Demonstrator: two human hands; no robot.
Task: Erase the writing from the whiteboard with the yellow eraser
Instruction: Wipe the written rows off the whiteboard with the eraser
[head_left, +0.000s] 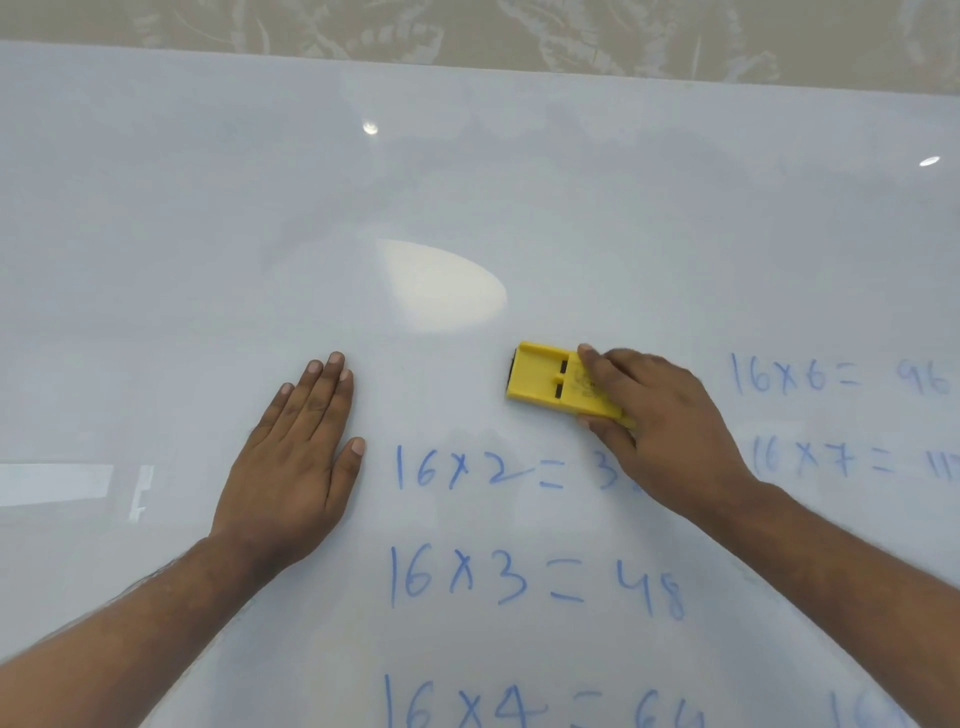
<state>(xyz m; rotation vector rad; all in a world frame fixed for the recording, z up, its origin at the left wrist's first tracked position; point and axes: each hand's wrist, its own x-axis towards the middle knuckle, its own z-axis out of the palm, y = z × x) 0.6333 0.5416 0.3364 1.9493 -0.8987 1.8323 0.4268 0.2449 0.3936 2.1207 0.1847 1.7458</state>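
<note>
The whiteboard (467, 182) fills the view. Blue writing (519, 577) runs in rows at lower centre: "16x2=3", "16x3=48", "16x4=64". More blue rows (831, 374) stand at the right, "16x6=96" and "16x7", the lower one faint. My right hand (660, 421) grips the yellow eraser (545, 376) flat on the board, just above the "16x2" row, and covers the end of that row. My left hand (296, 467) lies flat on the board with fingers together, left of the writing, holding nothing.
Patterned beige wall (467, 26) runs beyond the board's far edge. Bright light reflections (441, 286) sit on the board's middle. Faint wiped smudges show above the eraser. A pale reflection (57, 483) lies at the left.
</note>
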